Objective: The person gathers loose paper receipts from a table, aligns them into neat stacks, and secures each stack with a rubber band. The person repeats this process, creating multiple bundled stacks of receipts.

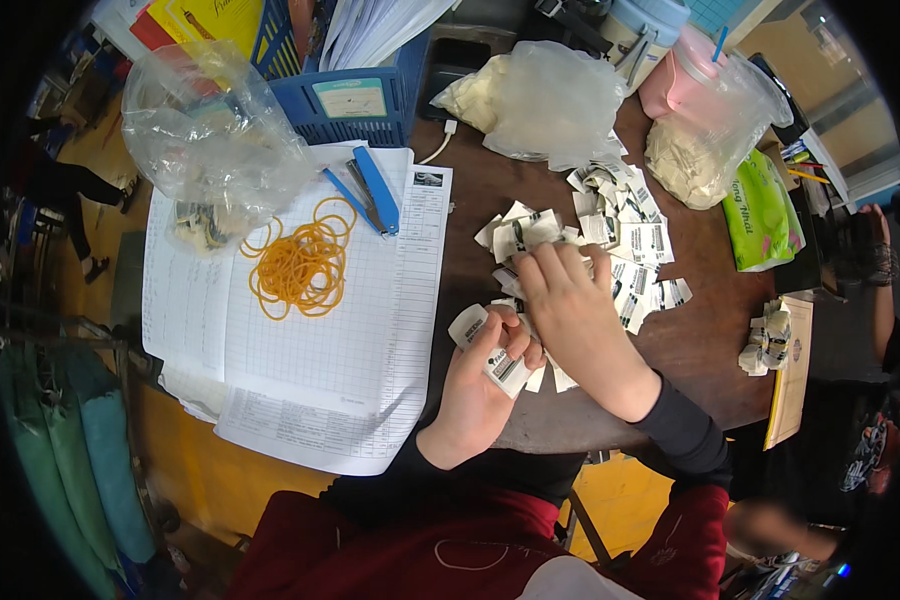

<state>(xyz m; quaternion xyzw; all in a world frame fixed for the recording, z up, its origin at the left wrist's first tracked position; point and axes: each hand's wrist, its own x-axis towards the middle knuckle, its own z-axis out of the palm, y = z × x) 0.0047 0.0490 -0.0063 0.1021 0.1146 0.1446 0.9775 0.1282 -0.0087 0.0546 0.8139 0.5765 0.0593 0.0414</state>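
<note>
My left hand (477, 395) is wrapped round a small stack of white printed labels (508, 372), whose ends stick out past the fingers. Just right of it, my right hand (575, 305) reaches over a loose pile of the same white labels (645, 243) on the dark brown table (695, 360). Its fingers are bent down, closed at a label (526, 234) on the pile's left side; the fingertips are partly hidden. More labels show under and between both hands.
Left lie an open squared notebook (370, 340), a heap of orange rubber bands (298, 270), a blue stapler (375, 190) and a clear plastic bag (210, 130). Behind stand a blue file basket (355, 105) and filled bags (560, 105). Right are a green tissue pack (762, 215) and banded label bundles (768, 338).
</note>
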